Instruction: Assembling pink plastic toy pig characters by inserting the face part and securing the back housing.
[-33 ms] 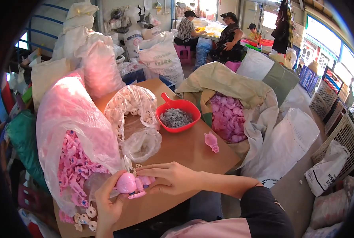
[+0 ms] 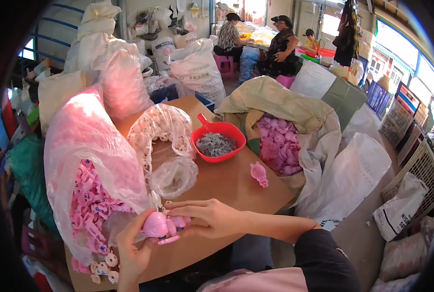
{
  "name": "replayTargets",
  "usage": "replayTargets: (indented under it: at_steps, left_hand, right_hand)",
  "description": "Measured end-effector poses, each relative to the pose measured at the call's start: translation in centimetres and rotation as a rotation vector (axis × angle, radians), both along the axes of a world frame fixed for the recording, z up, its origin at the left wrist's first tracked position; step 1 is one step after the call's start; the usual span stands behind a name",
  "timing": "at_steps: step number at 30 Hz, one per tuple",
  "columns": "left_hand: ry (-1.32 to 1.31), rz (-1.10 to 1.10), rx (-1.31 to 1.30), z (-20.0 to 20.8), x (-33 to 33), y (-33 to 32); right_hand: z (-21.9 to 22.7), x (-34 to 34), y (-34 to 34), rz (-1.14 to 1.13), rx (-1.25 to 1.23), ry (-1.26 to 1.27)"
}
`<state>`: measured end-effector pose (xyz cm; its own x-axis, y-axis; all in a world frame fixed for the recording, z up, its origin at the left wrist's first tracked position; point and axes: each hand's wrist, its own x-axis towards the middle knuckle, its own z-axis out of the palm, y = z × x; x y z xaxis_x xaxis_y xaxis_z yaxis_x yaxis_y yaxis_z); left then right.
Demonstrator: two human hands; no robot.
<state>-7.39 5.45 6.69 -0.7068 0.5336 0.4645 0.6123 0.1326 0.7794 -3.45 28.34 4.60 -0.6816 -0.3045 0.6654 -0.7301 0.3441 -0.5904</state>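
A pink plastic toy [image 2: 157, 226] with a rounded body is held between my two hands over the near edge of the table. My left hand [image 2: 135, 239] is closed round its left side, thumb below and fingers above. From the right, my right hand [image 2: 203, 216] grips the toy's other end, fingers stretched along the top and the thumb underneath. Just beyond the fingers, small cream pieces with dark marks show in part. Loose cream ball-shaped heads [image 2: 112, 260] lie left of my left wrist. A flat pink toy part [image 2: 258, 173] rests alone on the brown tabletop [image 2: 226, 184].
A clear pink-tinted bag [image 2: 88, 129] spills pink parts at left. Behind my hands stand a bag of cream heads [image 2: 164, 117] and a red scoop [image 2: 198, 132] of small grey pieces. An open sack [image 2: 270, 95] of pink shells sits right. People work at the back.
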Motion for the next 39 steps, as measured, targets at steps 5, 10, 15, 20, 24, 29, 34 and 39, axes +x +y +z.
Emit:
replayTargets:
  at_steps: [5,10,15,20,24,29,34,39]
  left_hand:
    - [0.174,0.058,-0.067,-0.5,0.2,-0.1]
    - [0.183,0.091,-0.008,-0.3,1.2,0.3]
    - [0.112,0.085,0.043,-1.4,1.4,-0.2]
    - [-0.041,0.039,-0.071,-3.5,0.7,-0.9]
    - [-0.052,0.014,-0.102,-3.2,0.8,-0.6]
    - [-0.022,0.054,-0.159,-3.9,0.3,-0.7]
    - [-0.216,0.105,-0.02,-4.3,0.5,0.3]
    - [-0.264,0.104,-0.085,-3.6,0.5,0.1]
  right_hand:
    - [-0.5,0.1,-0.2,-0.077,0.065,0.039]
    - [-0.3,0.4,-0.5,-0.151,0.096,0.192]
    - [-0.6,0.1,-0.3,-0.041,0.086,0.072]
    - [-0.2,-0.2,0.7,0.071,0.321,-0.187]
    - [-0.6,-0.1,0.5,0.089,0.336,-0.221]
    - [0.2,-0.2,-0.8,0.138,0.28,-0.059]
    - [0.1,-0.3,-2.2,0.058,0.298,-0.299]
    - [0.0,-1.1,-2.1,0.265,0.219,-0.476]
